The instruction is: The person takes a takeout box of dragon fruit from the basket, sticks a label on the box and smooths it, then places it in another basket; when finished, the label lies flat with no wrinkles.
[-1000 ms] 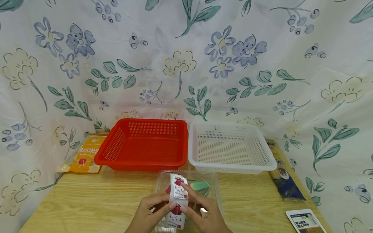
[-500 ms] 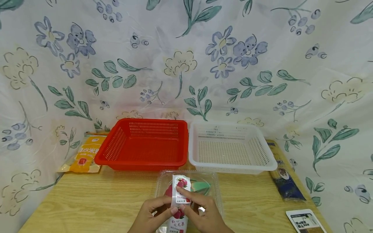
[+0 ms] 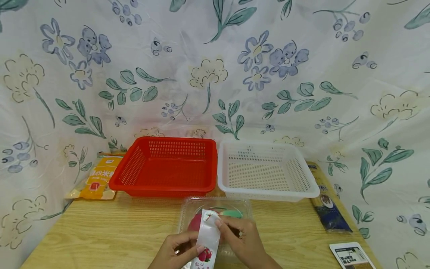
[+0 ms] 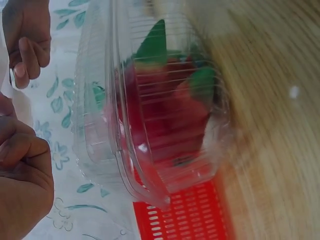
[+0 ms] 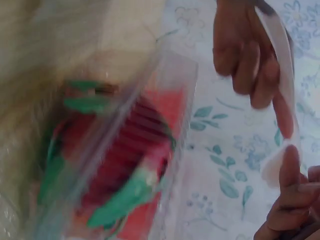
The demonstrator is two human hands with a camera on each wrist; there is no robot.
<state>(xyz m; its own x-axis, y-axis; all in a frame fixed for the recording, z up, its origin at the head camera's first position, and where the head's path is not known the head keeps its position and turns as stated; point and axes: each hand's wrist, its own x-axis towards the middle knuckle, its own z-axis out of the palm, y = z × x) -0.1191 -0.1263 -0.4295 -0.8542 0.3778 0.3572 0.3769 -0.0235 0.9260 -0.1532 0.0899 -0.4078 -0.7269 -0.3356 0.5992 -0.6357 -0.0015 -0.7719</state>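
Note:
My left hand (image 3: 176, 250) pinches a white strip of dragon fruit stickers (image 3: 209, 241), its thumb on the front. At the strip's upper end, my right hand (image 3: 243, 237) pinches the top sticker (image 3: 209, 216), which curls away from the backing. In the right wrist view that sticker (image 5: 275, 165) hangs bent at the fingertips. Below and behind both hands stands a closed clear plastic clamshell box (image 3: 246, 205). Inside it lies a red dragon fruit (image 4: 165, 110) with green tips. The strip and hands partly hide the box in the head view.
A red basket (image 3: 174, 192) and a white basket (image 3: 268, 194) stand side by side behind the box. An orange rice packet (image 3: 97, 179) lies at the left, a blue-and-gold packet (image 3: 329, 205) at the right. A white-edged card (image 3: 351, 254) lies near the front right.
My right fingers have lifted the top sticker's printed face from the strip, so bare backing shows there. The strip has moved slightly right and down. The box and baskets have stayed put.

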